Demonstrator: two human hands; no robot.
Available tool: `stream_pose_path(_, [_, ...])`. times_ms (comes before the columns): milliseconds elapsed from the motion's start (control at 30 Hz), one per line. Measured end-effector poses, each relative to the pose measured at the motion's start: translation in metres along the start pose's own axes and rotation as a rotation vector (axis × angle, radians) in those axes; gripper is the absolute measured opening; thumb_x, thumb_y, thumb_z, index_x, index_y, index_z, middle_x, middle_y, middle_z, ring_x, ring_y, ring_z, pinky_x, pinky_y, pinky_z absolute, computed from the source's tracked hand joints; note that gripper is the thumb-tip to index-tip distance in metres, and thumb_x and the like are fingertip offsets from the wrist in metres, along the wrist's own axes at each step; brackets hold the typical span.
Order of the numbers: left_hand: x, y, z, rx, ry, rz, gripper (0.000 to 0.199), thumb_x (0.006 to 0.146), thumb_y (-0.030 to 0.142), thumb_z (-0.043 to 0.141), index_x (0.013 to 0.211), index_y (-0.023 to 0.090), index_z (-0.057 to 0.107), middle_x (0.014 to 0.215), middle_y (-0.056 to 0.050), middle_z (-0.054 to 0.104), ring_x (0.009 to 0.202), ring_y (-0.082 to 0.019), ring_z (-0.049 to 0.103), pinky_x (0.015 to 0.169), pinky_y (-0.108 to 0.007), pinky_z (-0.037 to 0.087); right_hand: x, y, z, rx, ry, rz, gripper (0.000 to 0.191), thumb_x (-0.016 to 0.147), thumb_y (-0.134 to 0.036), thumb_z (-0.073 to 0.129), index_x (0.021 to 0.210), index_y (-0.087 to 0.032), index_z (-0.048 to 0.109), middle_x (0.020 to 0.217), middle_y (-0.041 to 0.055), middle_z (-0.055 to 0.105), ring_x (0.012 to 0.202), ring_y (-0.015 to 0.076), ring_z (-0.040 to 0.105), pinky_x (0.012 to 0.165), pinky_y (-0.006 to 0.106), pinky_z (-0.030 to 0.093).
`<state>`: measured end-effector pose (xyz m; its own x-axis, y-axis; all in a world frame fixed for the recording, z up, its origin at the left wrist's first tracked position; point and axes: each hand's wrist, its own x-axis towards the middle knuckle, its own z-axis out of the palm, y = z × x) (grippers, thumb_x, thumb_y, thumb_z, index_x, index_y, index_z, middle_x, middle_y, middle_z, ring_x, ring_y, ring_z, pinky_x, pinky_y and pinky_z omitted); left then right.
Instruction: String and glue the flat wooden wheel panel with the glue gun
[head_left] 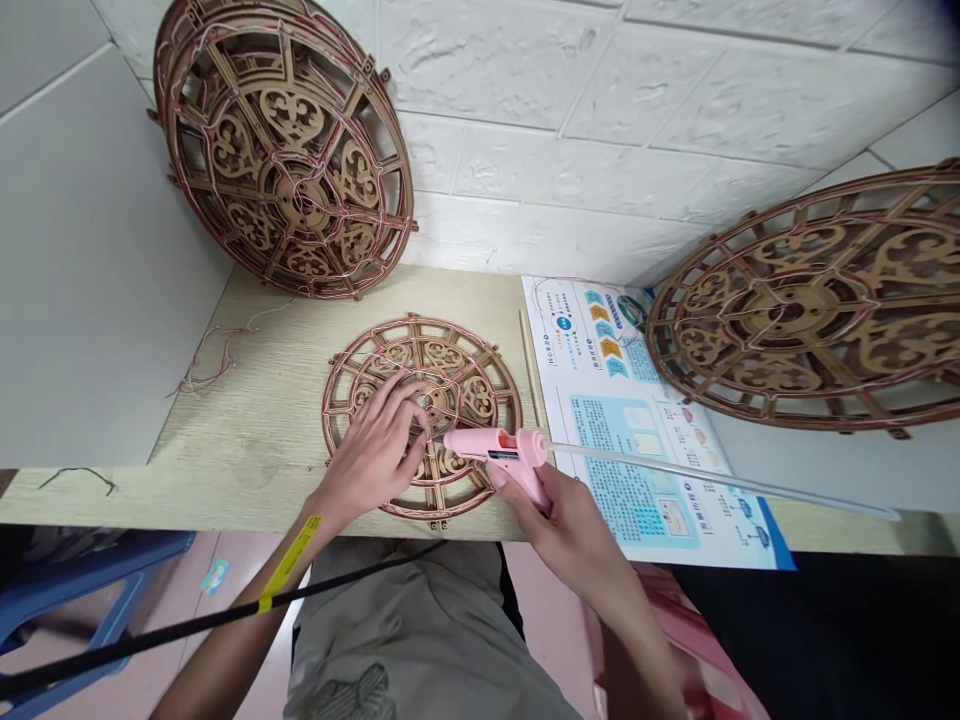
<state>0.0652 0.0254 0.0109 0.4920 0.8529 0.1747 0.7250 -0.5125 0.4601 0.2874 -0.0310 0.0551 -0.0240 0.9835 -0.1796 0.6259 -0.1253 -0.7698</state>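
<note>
A round openwork wooden wheel (pixel 478 397) with reddish and white wires lies flat on the table. Over its left half is my left hand (pixel 382 440), fingers bent, thumb and index finger pinched near the hub; what they hold, if anything, is too small to make out. My right hand (pixel 570 520) is wrapped round the handle of a pink glue gun (pixel 495 443). Its nozzle points left, close to my left fingertips. A long clear glue stick (pixel 712 475) sticks out of the gun's back end toward the right.
Several similar wheels (pixel 300 190) lean upright at the back left, and another wheel (pixel 795 310) stands at the right. A printed sheet (pixel 630 480) and a thin wooden stick (pixel 531 370) lie right of centre. Loose wires (pixel 217 360) lie left. A black cable (pixel 187 625) crosses my left forearm.
</note>
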Motion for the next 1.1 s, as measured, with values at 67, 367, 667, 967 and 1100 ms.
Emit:
stream_pose_path(67, [-0.0003,-0.0002,0.0002,0.002,0.0,0.004,0.01,0.1,0.022,0.043,0.107,0.021,0.051,0.153,-0.007,0.046,0.153,-0.028,0.024,0.12,-0.053,0.034,0.0006,0.0001,0.0021,0.005,0.003,-0.009,0.05,0.092,-0.066,0.047,0.064,-0.025,0.038,0.052,-0.0041,0.038,0.047,0.0122,0.036,0.045,0.026,0.025])
stream_pose_path(367, [0.0002,-0.0007,0.0006,-0.004,0.008,0.01,0.011,0.1,0.022,0.042,0.106,0.02,0.051,0.152,-0.007,0.047,0.152,-0.028,0.025,0.121,-0.052,0.035,-0.0017,0.0018,-0.0035,0.002,-0.003,0.033,0.05,0.092,-0.065,0.048,0.067,-0.023,0.045,0.054,-0.0053,0.034,0.049,0.0112,0.031,0.046,0.025,0.025])
stream_pose_path(667, [0.0004,-0.0002,0.0001,-0.038,0.019,0.011,0.01,0.098,0.02,0.045,0.106,0.02,0.052,0.151,-0.008,0.048,0.153,-0.028,0.026,0.121,-0.053,0.034,0.0017,0.0001,0.0027,0.008,-0.012,-0.004,0.053,0.093,-0.069,0.045,0.064,-0.024,0.039,0.053,-0.0044,0.036,0.049,0.0118,0.033,0.046,0.026,0.025])
stream_pose_path(967, [0.0006,-0.0005,-0.0001,-0.026,0.001,0.01,0.01,0.1,0.021,0.043,0.106,0.02,0.051,0.152,-0.008,0.047,0.152,-0.028,0.026,0.121,-0.053,0.035,0.0008,0.002,0.001,0.044,-0.033,0.045,0.054,0.09,-0.071,0.047,0.065,-0.023,0.045,0.055,-0.0035,0.037,0.051,0.0127,0.034,0.047,0.026,0.025])
stream_pose_path(1100, [0.0004,-0.0006,0.0004,-0.025,0.01,0.013,0.009,0.1,0.021,0.043,0.106,0.02,0.05,0.152,-0.008,0.048,0.152,-0.028,0.025,0.12,-0.053,0.035,-0.0012,0.0019,0.0,0.076,-0.044,0.075,0.051,0.091,-0.068,0.049,0.067,-0.023,0.045,0.056,-0.0046,0.033,0.052,0.0122,0.032,0.048,0.026,0.026])
